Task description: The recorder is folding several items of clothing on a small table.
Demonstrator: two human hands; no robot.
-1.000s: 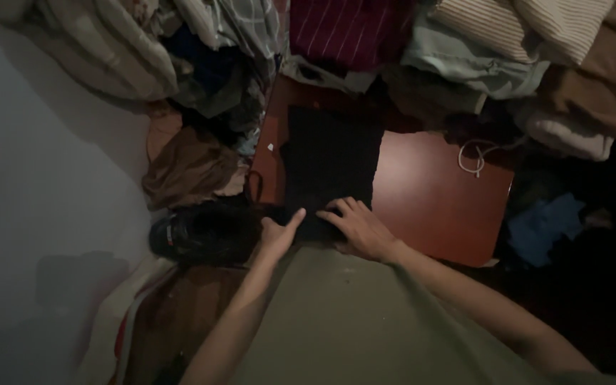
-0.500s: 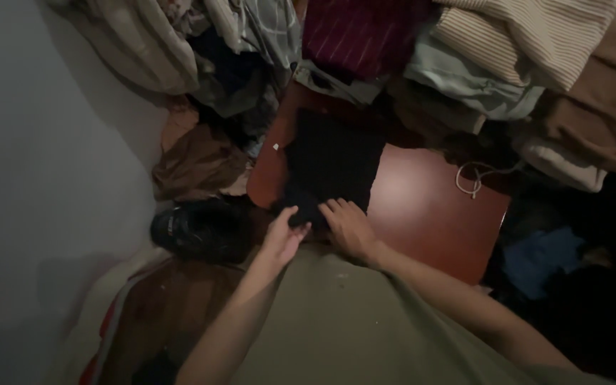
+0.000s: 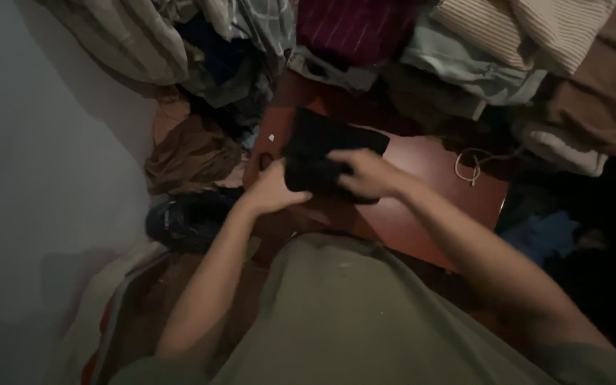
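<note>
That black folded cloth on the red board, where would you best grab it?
By its near folded edge, coming from the person's side: the black cloth lies flat on the red board, and the left hand and right hand already grip that edge at both ends.

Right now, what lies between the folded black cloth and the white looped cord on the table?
Only bare reddish-brown table shows between black cloth and white cord, head view.
</note>
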